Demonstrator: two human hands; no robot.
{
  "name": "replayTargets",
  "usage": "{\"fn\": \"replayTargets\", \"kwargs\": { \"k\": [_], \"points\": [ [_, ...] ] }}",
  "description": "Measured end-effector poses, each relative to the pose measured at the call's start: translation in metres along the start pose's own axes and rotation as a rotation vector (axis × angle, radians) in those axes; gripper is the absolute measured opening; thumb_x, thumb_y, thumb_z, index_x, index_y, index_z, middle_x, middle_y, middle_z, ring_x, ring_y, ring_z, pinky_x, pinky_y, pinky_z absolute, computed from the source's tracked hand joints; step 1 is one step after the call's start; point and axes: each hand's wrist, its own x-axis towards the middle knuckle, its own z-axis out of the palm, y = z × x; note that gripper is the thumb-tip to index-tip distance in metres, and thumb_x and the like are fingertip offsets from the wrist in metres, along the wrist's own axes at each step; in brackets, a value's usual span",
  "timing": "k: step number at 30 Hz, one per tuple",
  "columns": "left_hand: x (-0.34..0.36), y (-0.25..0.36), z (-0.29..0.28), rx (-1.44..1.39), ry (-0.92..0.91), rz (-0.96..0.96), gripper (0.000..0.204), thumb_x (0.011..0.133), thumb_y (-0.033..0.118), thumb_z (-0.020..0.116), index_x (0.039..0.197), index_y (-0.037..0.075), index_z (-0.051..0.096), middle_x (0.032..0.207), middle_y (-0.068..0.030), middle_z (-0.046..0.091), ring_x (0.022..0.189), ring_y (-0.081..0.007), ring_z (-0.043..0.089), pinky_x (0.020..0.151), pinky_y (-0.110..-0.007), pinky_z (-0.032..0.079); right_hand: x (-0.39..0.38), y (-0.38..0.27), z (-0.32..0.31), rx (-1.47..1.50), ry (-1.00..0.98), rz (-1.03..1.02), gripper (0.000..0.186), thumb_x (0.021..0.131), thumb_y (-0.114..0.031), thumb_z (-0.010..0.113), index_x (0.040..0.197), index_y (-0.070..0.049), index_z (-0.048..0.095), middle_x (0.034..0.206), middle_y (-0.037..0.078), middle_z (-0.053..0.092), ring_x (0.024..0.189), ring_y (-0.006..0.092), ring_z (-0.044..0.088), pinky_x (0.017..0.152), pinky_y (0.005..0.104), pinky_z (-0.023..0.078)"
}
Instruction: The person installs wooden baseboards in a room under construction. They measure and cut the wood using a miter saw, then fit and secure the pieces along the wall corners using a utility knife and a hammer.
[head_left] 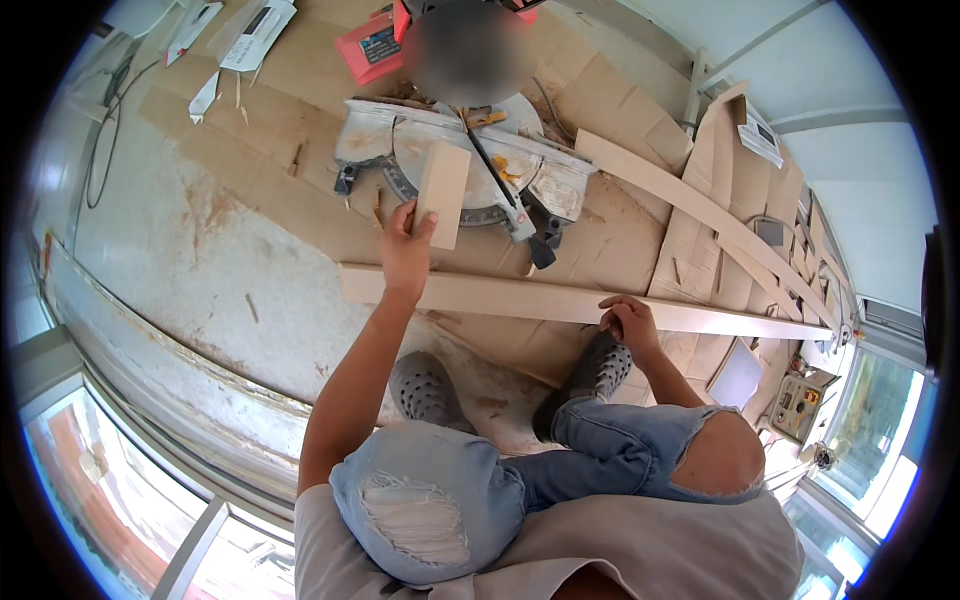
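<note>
My left hand (408, 236) is closed around the near left edge of a short pale wooden block (443, 195), with the thumb on its top face. The block lies over the front of a miter saw's (415, 150) round table, tilted slightly. My right hand (630, 320) hangs loosely above a long pale wooden board (500, 296), its fingers bent and apart, nothing visible in them. That board lies across the floor between my feet and the saw; whether the right fingers touch it I cannot tell. The saw's head is blurred.
A second long board (680, 190) runs from the saw's right side to the far right. Flattened cardboard (290, 205) covers much of the floor. A black-handled clamp (520, 225) stands on the saw's table. My clog-clad feet (425, 388) are near the long board. A cable (98, 165) lies at left.
</note>
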Motion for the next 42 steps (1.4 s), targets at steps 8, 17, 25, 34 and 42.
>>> {"fn": "replayTargets", "kwargs": {
  "k": [8, 17, 25, 34, 42],
  "points": [
    [-0.048, 0.010, 0.051, 0.279, -0.800, -0.160, 0.036, 0.093, 0.010, 0.070, 0.126, 0.000, 0.061, 0.104, -0.0086, 0.072, 0.094, -0.0114, 0.064, 0.084, -0.031, 0.051, -0.007, 0.034, -0.007, -0.264, 0.034, -0.128, 0.021, 0.099, -0.012, 0.051, 0.106, -0.002, 0.068, 0.070, 0.008, 0.067, 0.056, 0.0115, 0.054, 0.052, 0.0256, 0.043],
    [-0.087, -0.013, -0.090, 0.172, -0.534, -0.345, 0.038, 0.092, 0.007, 0.068, 0.128, -0.004, 0.062, 0.117, -0.0068, 0.069, 0.109, -0.0139, 0.061, 0.100, -0.029, 0.045, 0.032, -0.014, 0.016, -1.259, -0.081, -0.550, 0.049, 0.079, -0.032, 0.081, 0.117, -0.006, 0.064, 0.113, 0.014, 0.065, 0.106, 0.0341, 0.062, 0.089, 0.0449, 0.053],
    [-0.105, 0.002, -0.203, 0.480, -0.378, -0.465, 0.036, 0.085, 0.008, 0.070, 0.120, -0.001, 0.069, 0.113, -0.0121, 0.070, 0.104, -0.0214, 0.063, 0.096, -0.032, 0.046, 0.041, -0.037, -0.005, -1.364, -0.217, -0.563, 0.039, 0.074, -0.032, 0.084, 0.097, -0.006, 0.066, 0.101, 0.012, 0.062, 0.099, 0.0341, 0.064, 0.082, 0.0457, 0.053],
    [-0.078, -0.019, -0.170, 0.724, -0.436, -0.125, 0.036, 0.080, 0.007, 0.074, 0.115, 0.005, 0.073, 0.100, -0.0142, 0.065, 0.096, -0.0342, 0.062, 0.088, -0.041, 0.049, 0.040, -0.090, -0.108, -1.347, 0.280, -0.594, 0.031, 0.079, -0.020, 0.082, 0.095, -0.005, 0.059, 0.100, 0.012, 0.059, 0.090, 0.0388, 0.063, 0.073, 0.0485, 0.051],
    [-0.058, -0.022, -0.066, 0.811, -0.185, 0.365, 0.029, 0.078, 0.010, 0.078, 0.105, 0.005, 0.070, 0.093, -0.0148, 0.067, 0.086, -0.0380, 0.062, 0.078, -0.044, 0.052, 0.088, -0.079, -0.198, -1.369, 0.552, -0.530, 0.028, 0.085, -0.022, 0.078, 0.096, -0.006, 0.057, 0.103, 0.013, 0.058, 0.092, 0.0402, 0.063, 0.075, 0.0503, 0.050]
  ]
}}
